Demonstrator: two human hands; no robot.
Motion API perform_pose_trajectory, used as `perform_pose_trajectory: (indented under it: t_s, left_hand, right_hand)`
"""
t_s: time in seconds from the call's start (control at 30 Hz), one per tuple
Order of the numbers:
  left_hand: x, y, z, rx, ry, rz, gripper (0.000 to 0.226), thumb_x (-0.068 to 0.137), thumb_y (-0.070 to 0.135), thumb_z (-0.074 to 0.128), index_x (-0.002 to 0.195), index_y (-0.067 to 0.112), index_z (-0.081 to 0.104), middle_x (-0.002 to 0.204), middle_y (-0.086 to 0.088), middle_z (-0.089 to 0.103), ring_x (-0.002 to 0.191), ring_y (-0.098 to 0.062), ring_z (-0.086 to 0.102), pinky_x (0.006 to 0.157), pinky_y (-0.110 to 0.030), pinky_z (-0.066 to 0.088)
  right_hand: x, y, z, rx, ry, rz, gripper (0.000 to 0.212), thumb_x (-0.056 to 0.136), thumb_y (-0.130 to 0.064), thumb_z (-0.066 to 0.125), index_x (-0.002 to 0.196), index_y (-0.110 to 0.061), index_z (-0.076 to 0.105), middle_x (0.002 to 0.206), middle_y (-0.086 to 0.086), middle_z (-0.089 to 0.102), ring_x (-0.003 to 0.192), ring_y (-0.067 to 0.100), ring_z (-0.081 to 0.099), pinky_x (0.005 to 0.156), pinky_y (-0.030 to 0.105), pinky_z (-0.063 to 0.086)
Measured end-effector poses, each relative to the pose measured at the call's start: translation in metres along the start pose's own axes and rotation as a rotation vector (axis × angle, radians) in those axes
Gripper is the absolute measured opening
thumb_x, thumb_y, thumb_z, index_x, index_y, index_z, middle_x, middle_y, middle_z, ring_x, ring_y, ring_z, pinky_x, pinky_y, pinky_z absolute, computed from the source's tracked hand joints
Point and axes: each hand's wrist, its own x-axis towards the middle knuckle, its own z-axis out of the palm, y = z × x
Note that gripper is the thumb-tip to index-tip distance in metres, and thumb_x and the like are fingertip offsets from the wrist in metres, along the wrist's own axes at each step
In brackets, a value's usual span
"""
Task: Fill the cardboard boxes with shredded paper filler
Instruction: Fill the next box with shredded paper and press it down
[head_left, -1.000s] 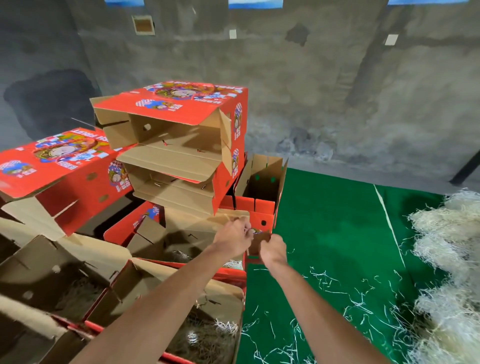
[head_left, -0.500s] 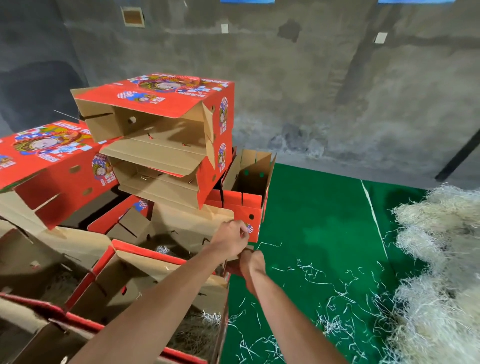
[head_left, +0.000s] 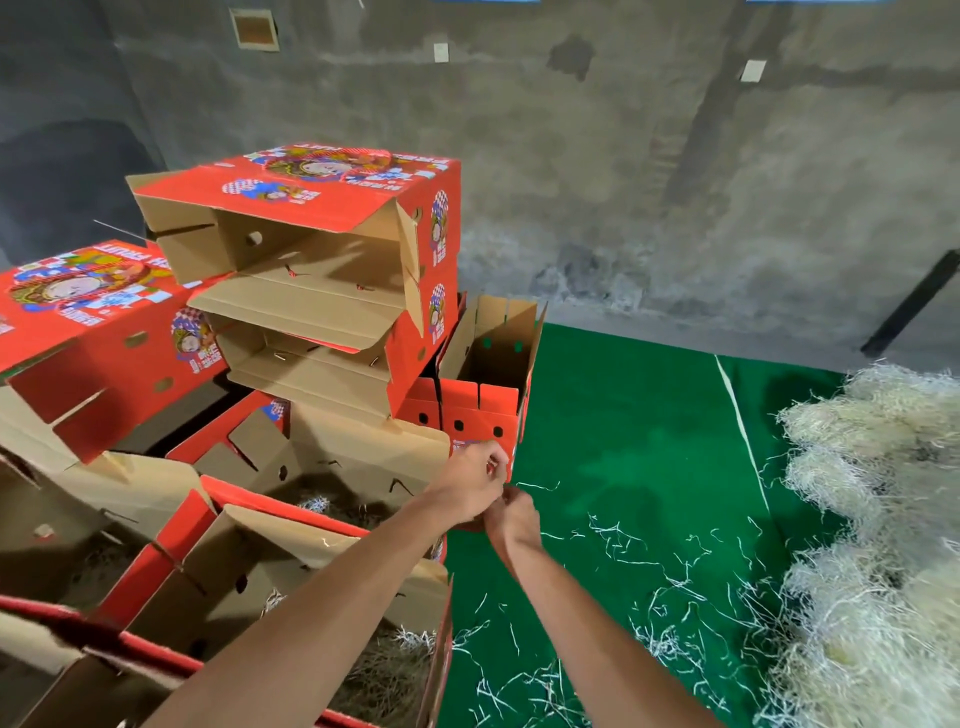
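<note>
Both hands, left hand (head_left: 470, 480) and right hand (head_left: 511, 514), clutch the corner of the upright red open-topped cardboard box (head_left: 480, 410), seemingly positioning it; next, grab fluffy pale shredded paper filler (head_left: 878, 519).

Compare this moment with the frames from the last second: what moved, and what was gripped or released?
Both hands drew closer together at the corner of the open red box. The left hand kept gripping that corner; the right hand slid in under it until they touch. Nothing was released. The stacked boxes, filler pile and green mat stayed put.
</note>
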Motion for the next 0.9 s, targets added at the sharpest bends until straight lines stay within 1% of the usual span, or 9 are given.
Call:
perform_pose_trajectory:
  t_s: [0.07,0.17,0.37,0.5,0.6,0.67,0.77,0.83,0.9]
  left_hand:
    - [0.008,0.007,-0.004,0.002,0.07,0.033,0.022,0.097,0.011,0.059,0.118,0.015,0.063,0.121,0.0,0.064,0.111,-0.013,0.061,0.101,-0.032,0.049]
    - [0.027,0.018,-0.014,-0.01,0.129,0.054,0.029,0.096,0.003,0.054,0.123,0.013,0.06,0.127,-0.004,0.058,0.117,-0.019,0.058,0.103,-0.038,0.048]
    - [0.073,0.024,-0.026,0.139,0.138,0.172,0.035,0.092,-0.002,0.049,0.125,0.01,0.057,0.132,-0.008,0.05,0.12,-0.028,0.053,0.102,-0.043,0.042]
    - [0.106,0.018,-0.028,0.317,0.171,0.201,0.048,0.091,-0.002,0.049,0.137,0.014,0.049,0.141,-0.002,0.044,0.133,-0.024,0.039,0.108,-0.041,0.038]
    - [0.128,0.012,-0.026,0.548,0.168,0.106,0.071,0.086,-0.003,0.056,0.15,0.016,0.032,0.148,-0.004,0.042,0.14,-0.024,0.034,0.117,-0.04,0.024]
    - [0.138,0.008,-0.025,0.598,0.108,0.01,0.074,0.083,-0.004,0.059,0.149,0.018,0.034,0.144,-0.005,0.05,0.136,-0.026,0.042,0.116,-0.04,0.025]
    - [0.145,0.003,-0.021,0.603,0.013,0.028,0.049,0.086,-0.001,0.055,0.129,0.022,0.056,0.128,-0.001,0.064,0.121,-0.025,0.056,0.104,-0.037,0.037]
    - [0.141,0.008,-0.013,0.554,-0.023,0.065,0.045,0.086,0.0,0.053,0.125,0.021,0.059,0.126,-0.001,0.063,0.119,-0.026,0.056,0.101,-0.037,0.041]
    - [0.131,0.022,-0.001,0.541,-0.055,0.131,0.042,0.085,0.001,0.051,0.122,0.02,0.058,0.122,-0.002,0.064,0.116,-0.026,0.057,0.094,-0.037,0.046]
  right_hand:
    - [0.009,-0.013,-0.016,-0.023,0.065,-0.116,0.029,0.101,-0.034,0.049,0.114,-0.013,0.064,0.105,0.012,0.071,0.089,0.027,0.067,0.078,0.035,0.055]
    - [0.025,-0.036,-0.035,-0.074,0.112,-0.225,0.019,0.1,-0.025,0.049,0.114,-0.023,0.062,0.104,0.008,0.071,0.089,0.027,0.065,0.08,0.035,0.054]
    - [0.062,-0.073,-0.054,-0.123,0.096,-0.28,0.029,0.099,-0.03,0.048,0.125,-0.034,0.06,0.113,0.006,0.07,0.101,0.031,0.067,0.088,0.043,0.056]
    - [0.088,-0.09,-0.053,-0.232,0.11,-0.349,0.038,0.099,-0.031,0.045,0.135,-0.041,0.053,0.129,0.004,0.058,0.114,0.032,0.062,0.093,0.043,0.053]
    - [0.107,-0.095,-0.049,-0.315,0.069,-0.345,0.054,0.099,-0.02,0.043,0.149,-0.038,0.04,0.151,0.001,0.043,0.128,0.031,0.054,0.101,0.044,0.048]
    - [0.116,-0.094,-0.048,-0.358,0.072,-0.332,0.059,0.1,-0.017,0.041,0.156,-0.03,0.029,0.16,0.0,0.034,0.135,0.03,0.049,0.104,0.045,0.047]
    - [0.124,-0.087,-0.055,-0.336,0.152,-0.303,0.051,0.105,-0.025,0.033,0.156,-0.022,0.03,0.151,0.007,0.048,0.127,0.033,0.056,0.097,0.042,0.049]
    - [0.123,-0.079,-0.071,-0.318,0.192,-0.305,0.044,0.106,-0.028,0.033,0.15,-0.026,0.039,0.133,0.01,0.063,0.115,0.035,0.062,0.087,0.038,0.05]
    - [0.117,-0.068,-0.092,-0.326,0.228,-0.303,0.034,0.105,-0.026,0.037,0.133,-0.023,0.055,0.118,0.012,0.069,0.107,0.036,0.065,0.082,0.037,0.051]
